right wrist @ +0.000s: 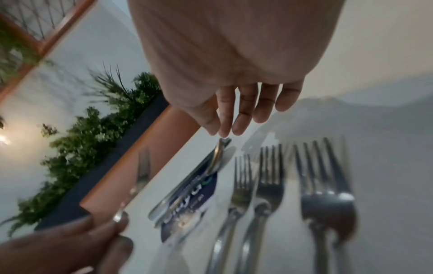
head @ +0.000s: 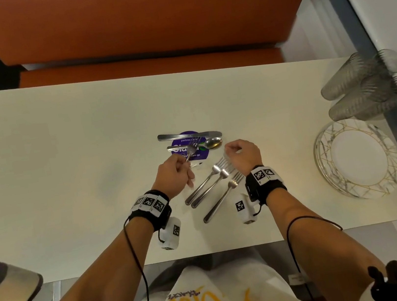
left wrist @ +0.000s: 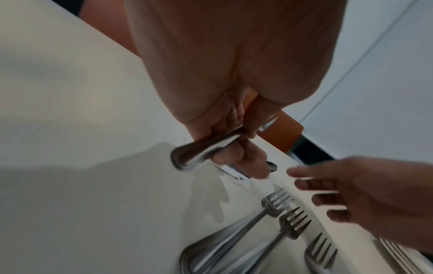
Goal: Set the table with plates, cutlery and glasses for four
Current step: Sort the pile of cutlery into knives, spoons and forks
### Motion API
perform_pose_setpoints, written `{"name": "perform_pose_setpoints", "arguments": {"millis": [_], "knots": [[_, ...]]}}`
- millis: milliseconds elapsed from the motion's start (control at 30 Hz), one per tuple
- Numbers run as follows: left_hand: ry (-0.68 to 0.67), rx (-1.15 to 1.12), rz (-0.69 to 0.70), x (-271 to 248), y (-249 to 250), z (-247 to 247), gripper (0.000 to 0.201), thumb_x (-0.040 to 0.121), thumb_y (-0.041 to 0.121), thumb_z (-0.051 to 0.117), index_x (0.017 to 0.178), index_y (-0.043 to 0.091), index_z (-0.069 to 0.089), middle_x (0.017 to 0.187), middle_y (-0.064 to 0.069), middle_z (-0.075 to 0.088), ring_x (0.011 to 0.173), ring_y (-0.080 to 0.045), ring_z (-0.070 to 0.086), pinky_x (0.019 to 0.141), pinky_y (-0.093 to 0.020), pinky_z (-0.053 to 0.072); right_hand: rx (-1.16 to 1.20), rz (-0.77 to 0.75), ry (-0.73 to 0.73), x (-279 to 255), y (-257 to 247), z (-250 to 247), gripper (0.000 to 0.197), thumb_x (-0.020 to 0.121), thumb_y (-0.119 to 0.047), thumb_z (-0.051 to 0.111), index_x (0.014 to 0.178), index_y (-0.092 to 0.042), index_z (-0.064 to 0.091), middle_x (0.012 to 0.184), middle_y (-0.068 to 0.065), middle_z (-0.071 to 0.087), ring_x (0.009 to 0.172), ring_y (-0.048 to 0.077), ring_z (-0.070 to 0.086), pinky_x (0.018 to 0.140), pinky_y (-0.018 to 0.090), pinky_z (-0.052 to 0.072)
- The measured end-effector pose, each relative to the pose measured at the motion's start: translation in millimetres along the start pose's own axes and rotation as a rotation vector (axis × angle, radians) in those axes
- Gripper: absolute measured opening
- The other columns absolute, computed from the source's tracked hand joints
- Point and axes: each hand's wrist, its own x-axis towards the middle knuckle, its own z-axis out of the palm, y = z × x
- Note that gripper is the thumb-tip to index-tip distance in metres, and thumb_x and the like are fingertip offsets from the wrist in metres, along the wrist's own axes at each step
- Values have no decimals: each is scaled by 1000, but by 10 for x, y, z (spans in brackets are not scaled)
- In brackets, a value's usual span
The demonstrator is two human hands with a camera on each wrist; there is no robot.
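Head view: the left hand [head: 173, 173] held 1 fork [head: 190, 151] by its handle, fingers curled round it, tines raised over a round purple sticker [head: 190, 149] at the middle of the white bench [head: 63, 150]. The sticker's print was only partly legible: "pantries" on top and "you go" at the bottom. A knife [head: 188, 135] and a spoon [head: 213, 143] lay across the sticker. The right hand [head: 243, 155] hovered over the tine ends of 3 forks [head: 213, 185] lying side by side on the bench, holding nothing; its fingers bent downward. At the right end of the bench stood a stack of plates [head: 357, 158] with gold and grey line pattern, and behind it 4 ribbed glasses [head: 368, 85]. An orange seat [head: 136, 17] ran along the far side. Only this view showed plates and glasses.

Left wrist view: the left hand [left wrist: 234, 103] pinched the fork handle [left wrist: 203, 150] between thumb and curled fingers, handle end toward the camera. The right hand [left wrist: 365, 194] entered from the right with fingers [left wrist: 311, 172] extended and spread above the 3 forks [left wrist: 290, 224]. This view alone showed the grip from beneath.

Right wrist view, blurred: the right hand [right wrist: 236, 83] hung with fingers [right wrist: 241, 115] loosely straight and close together, empty, above the spoon [right wrist: 218, 157]. The 3 forks [right wrist: 271, 185] lay below. The sticker's [right wrist: 194, 194] writing was unreadable here. Green plants [right wrist: 93, 140] behind the seat appeared only in this view.
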Motion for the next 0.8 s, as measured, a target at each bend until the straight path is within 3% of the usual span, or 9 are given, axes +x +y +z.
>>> {"name": "perform_pose_setpoints", "arguments": {"millis": [67,233,433,500,633,800], "knots": [[58,-24,-10,-32,2,-20,9,105,11,51,104,9,60,73,-6,72,53,-14,62,60,-21,53,-96,50,-9,-15,63,41,13,85,-43,64,95,-38,71,105,-6,70,106,24,62,97,47,53],[98,-90,-68,-84,8,-73,27,105,6,43,105,13,69,72,-5,67,51,-10,53,44,-13,38,-249,42,-70,-61,102,106,26,84,-51,68,101,-32,75,102,-4,70,105,26,61,95,47,52],[85,-142,-97,-61,-9,-120,32,102,2,42,103,10,73,75,-7,73,60,-16,66,57,-28,52,-280,-15,-86,-32,42,123,5,87,-38,67,85,-34,70,101,-3,68,104,25,58,95,47,51],[77,-152,-98,-53,-2,-136,32,102,2,43,103,11,74,80,-10,75,65,-21,70,64,-33,58,-177,-26,-70,-20,8,89,4,87,-34,66,84,-32,68,96,-6,69,98,19,62,92,42,53],[83,-162,-106,-22,11,-141,30,105,2,44,109,6,74,89,-16,78,81,-32,76,74,-35,63,-20,-137,-81,-77,-207,-46,6,96,-21,65,100,-18,68,95,-3,73,94,13,67,77,18,47],[34,-170,-129,-28,97,-79,30,103,1,46,111,6,74,93,-14,79,84,-27,78,81,-35,64,95,-220,-77,-106,-511,-100,7,97,-18,66,101,-14,70,96,-1,73,91,11,68,78,16,49]]}}
